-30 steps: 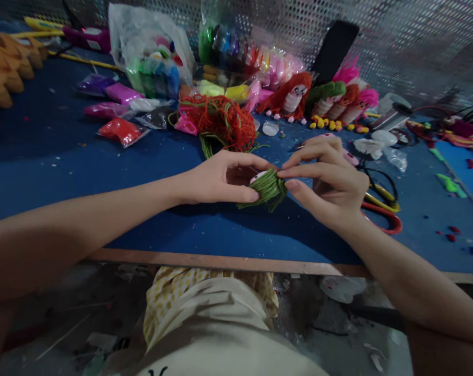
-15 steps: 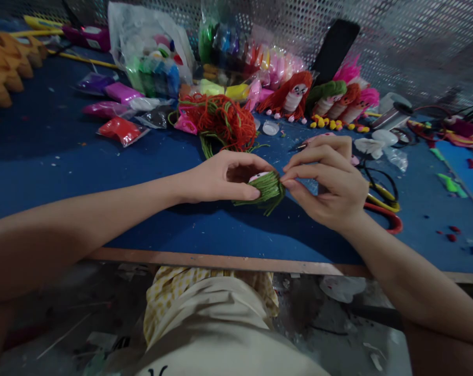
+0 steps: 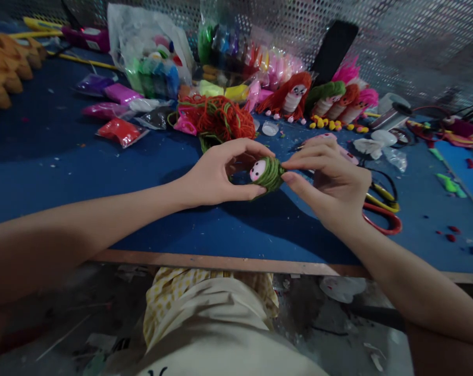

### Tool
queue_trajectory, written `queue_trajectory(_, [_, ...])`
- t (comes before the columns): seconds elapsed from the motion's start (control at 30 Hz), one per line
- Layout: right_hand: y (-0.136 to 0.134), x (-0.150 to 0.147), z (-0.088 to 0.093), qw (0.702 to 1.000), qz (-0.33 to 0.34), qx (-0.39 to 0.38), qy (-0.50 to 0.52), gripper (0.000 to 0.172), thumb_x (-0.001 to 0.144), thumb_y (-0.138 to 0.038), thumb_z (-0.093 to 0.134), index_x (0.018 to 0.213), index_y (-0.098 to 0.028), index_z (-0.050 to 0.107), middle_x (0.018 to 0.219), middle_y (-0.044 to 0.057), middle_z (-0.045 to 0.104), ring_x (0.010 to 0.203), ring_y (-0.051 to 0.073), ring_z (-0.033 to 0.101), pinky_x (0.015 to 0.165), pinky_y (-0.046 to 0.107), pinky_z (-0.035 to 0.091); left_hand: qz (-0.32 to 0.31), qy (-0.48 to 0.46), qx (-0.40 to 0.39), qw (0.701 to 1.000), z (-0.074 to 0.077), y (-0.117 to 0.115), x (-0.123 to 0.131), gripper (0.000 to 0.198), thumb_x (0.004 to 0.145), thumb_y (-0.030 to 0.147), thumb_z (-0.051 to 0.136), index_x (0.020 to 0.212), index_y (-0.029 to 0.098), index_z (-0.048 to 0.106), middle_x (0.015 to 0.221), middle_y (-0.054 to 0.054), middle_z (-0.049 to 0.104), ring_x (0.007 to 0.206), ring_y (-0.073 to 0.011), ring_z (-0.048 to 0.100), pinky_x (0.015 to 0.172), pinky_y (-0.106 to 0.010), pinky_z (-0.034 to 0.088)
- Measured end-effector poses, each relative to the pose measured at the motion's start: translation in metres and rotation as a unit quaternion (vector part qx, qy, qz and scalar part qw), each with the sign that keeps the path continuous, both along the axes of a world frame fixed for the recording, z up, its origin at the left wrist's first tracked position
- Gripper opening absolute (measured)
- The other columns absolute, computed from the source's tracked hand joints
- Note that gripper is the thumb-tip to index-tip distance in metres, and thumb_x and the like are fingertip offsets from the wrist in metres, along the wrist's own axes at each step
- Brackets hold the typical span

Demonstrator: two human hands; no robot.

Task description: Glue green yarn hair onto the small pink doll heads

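A small doll head [image 3: 270, 173] with green yarn hair and a pale face with black dots is held just above the blue table. My left hand [image 3: 216, 172] curves around it, thumb below and fingers above, closed on its sides. From the other side, my right hand [image 3: 330, 180] pinches the green yarn at the crown between thumb and fingertips. Behind my left hand lies a tangle of red and green yarn [image 3: 224, 117]. Scissors with red and yellow handles [image 3: 383, 218] lie beside my right wrist, partly hidden by it.
Finished yarn-haired dolls [image 3: 295, 96] stand at the back right near a black phone-like slab [image 3: 334, 49]. Small bags of coloured clay [image 3: 121, 130] lie at the back left. An orange bumpy tray [image 3: 9, 68] sits far left. The table's front edge [image 3: 221, 263] runs close to my body.
The doll head has turned so its face now shows toward the left. The yarn strands that hung down loosely are now drawn around the head. Both hands keep hold.
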State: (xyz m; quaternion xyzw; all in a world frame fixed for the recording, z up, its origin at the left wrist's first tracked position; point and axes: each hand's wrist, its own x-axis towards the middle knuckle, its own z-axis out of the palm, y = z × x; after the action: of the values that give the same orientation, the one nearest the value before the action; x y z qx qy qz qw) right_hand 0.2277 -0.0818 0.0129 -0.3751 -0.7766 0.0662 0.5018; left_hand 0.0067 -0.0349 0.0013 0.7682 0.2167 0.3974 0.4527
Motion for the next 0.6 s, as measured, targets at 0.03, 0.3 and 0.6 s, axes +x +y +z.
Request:
queue_trajectory(0.03, [0.0005,-0.0002,-0.0004,1.000,0.001,0.000,0.002,0.009,0.084,-0.024,0.075,0.090,-0.029,0.078,0.086,0.001,0.075,0.088,0.022,0.067,0.095,0.051,0.050,0.006,0.002,0.006,1.000,0.0002,-0.0004,0.0001,0.046,0.071,0.022,0.082,0.115,0.018,0.069,0.115,-0.005,0.072,0.104,-0.0183,0.070,0.089,-0.029,0.059])
queue_trajectory(0.3, [-0.0002,-0.0006,0.0012,1.000,0.007,-0.004,0.004,0.010,0.085,-0.021,0.074,0.087,-0.030,0.079,0.084,0.001,0.075,0.082,0.020,0.065,0.093,0.049,0.049,0.017,0.004,0.023,1.000,0.0001,-0.0004,0.0007,0.045,0.069,0.023,0.082,0.112,0.017,0.070,0.110,-0.005,0.073,0.100,-0.0189,0.071,0.089,-0.031,0.059])
queue_trajectory(0.6, [-0.0071,0.0017,0.0013,0.998,-0.023,0.042,-0.044,0.026,0.099,-0.028,0.053,0.111,-0.032,0.076,0.096,0.004,0.076,0.098,0.025,0.065,0.095,0.051,0.050,-0.037,-0.031,-0.058,0.997,0.0002,0.0012,-0.0004,0.048,0.071,0.022,0.079,0.117,0.021,0.065,0.110,-0.004,0.070,0.099,-0.0185,0.069,0.088,-0.031,0.057])
